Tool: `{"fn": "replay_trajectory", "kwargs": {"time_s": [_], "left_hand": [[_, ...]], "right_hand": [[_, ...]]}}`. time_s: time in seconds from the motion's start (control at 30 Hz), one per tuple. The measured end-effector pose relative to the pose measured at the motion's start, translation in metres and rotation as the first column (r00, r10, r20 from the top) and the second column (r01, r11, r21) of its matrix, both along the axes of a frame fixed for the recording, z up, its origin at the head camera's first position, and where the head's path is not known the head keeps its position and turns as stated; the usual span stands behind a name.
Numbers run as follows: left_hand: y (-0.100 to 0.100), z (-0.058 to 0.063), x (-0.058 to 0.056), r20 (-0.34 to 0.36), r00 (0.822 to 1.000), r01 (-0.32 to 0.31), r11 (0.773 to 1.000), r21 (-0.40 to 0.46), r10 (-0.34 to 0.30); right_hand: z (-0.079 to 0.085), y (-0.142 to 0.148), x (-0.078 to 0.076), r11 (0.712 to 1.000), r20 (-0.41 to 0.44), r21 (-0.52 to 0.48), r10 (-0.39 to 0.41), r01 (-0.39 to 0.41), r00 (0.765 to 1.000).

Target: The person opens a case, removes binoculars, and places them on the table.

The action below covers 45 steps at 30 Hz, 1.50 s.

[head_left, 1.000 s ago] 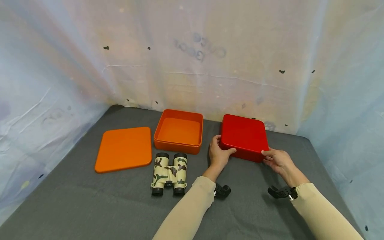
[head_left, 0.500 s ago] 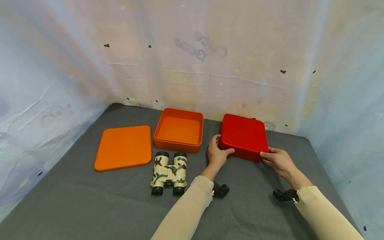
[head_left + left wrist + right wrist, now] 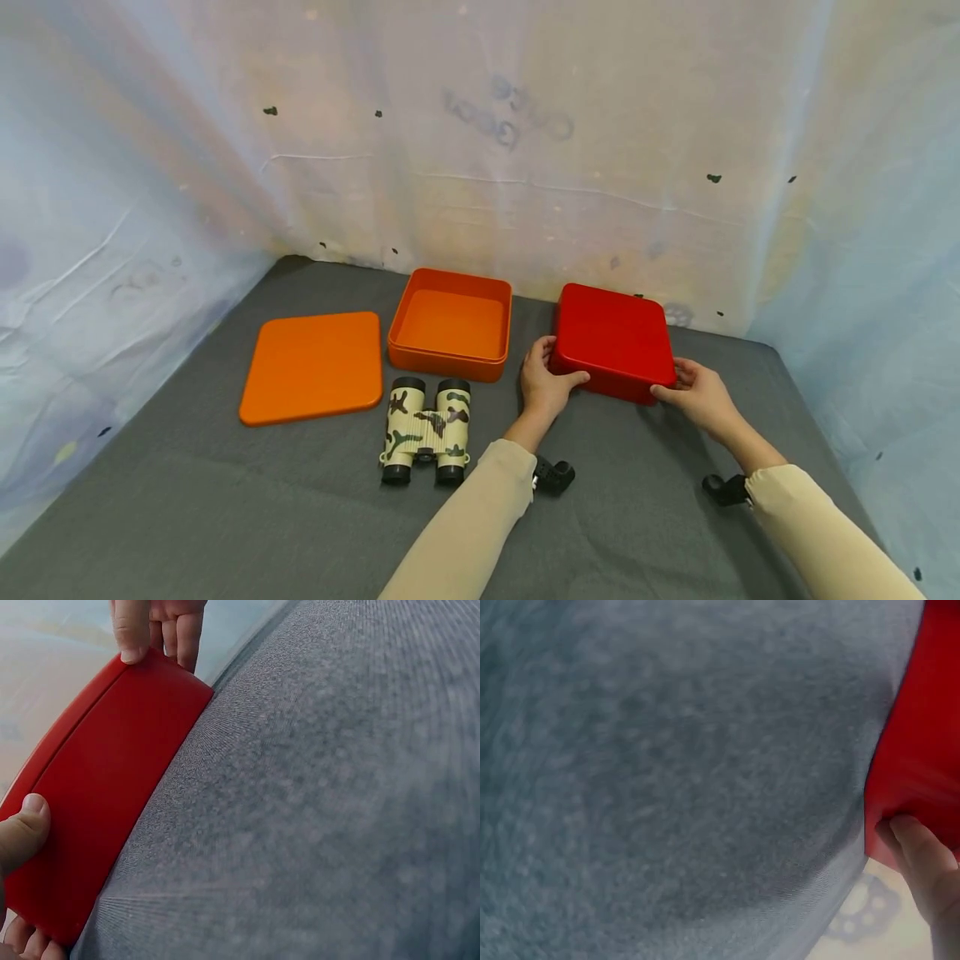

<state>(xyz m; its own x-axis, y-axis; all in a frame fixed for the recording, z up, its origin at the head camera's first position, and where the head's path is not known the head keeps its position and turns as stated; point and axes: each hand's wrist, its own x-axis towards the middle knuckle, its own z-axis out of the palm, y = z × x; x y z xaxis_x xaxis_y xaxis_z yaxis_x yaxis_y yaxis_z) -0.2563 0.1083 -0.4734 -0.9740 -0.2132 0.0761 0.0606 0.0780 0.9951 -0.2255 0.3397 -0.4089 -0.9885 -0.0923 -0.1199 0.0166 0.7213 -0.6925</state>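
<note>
A red square box (image 3: 617, 335) with its lid on sits on the grey cloth at the back right. A seam runs near its top edge in the left wrist view. My left hand (image 3: 545, 379) grips its left front corner, thumb on the front wall and fingers along the left side. At the right front corner my right hand (image 3: 701, 396) holds the box, its thumb by the corner and its fingers against the right wall. In the right wrist view fingers (image 3: 919, 851) press on the red side wall.
An orange box (image 3: 450, 315) without a lid stands left of the red one. Farther left lies an orange lid (image 3: 313, 367). Camouflage binoculars (image 3: 426, 429) lie in front of the orange box. A patterned curtain (image 3: 480, 150) hangs behind the cloth-covered table (image 3: 262, 517).
My right hand has shifted its fingers a little farther back along the red box's right side, and its wrist has moved right. The left hand and the box have stayed nearly put.
</note>
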Motion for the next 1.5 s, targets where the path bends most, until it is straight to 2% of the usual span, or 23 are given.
{"fn": "replay_trajectory", "kwargs": {"time_s": [0.27,0.47,0.57,0.67,0.8,1.2,1.5], "left_hand": [[-0.001,-0.001,0.001,0.005,1.0,0.004,1.0,-0.008,-0.004],[0.0,0.0,0.003,-0.001,1.0,0.016,0.999,-0.05,-0.016],[0.0,0.0,0.005,0.013,0.999,0.041,0.994,-0.102,-0.039],[0.001,0.0,0.006,0.013,0.998,0.057,0.987,-0.151,-0.055],[0.001,-0.001,0.007,0.0,0.998,0.061,0.984,-0.17,-0.062],[0.0,-0.002,0.007,-0.002,0.996,0.083,0.983,-0.163,-0.085],[-0.001,-0.002,0.008,0.011,0.996,0.089,0.986,-0.144,-0.088]], "right_hand": [[-0.002,-0.002,0.003,0.999,-0.034,0.032,0.036,-0.035,0.999],[-0.004,-0.004,0.009,0.999,-0.041,0.015,0.046,-0.045,0.998],[-0.005,-0.008,0.012,1.0,-0.022,-0.007,0.013,-0.013,1.0],[-0.005,-0.012,0.015,0.996,0.044,-0.075,-0.044,0.047,0.998],[-0.008,-0.021,0.018,0.975,0.112,-0.184,-0.109,0.129,0.988],[-0.021,-0.036,0.025,0.939,0.016,-0.282,-0.202,0.198,0.979],[-0.028,-0.044,0.023,0.889,0.061,-0.368,-0.269,0.272,0.961]]}}
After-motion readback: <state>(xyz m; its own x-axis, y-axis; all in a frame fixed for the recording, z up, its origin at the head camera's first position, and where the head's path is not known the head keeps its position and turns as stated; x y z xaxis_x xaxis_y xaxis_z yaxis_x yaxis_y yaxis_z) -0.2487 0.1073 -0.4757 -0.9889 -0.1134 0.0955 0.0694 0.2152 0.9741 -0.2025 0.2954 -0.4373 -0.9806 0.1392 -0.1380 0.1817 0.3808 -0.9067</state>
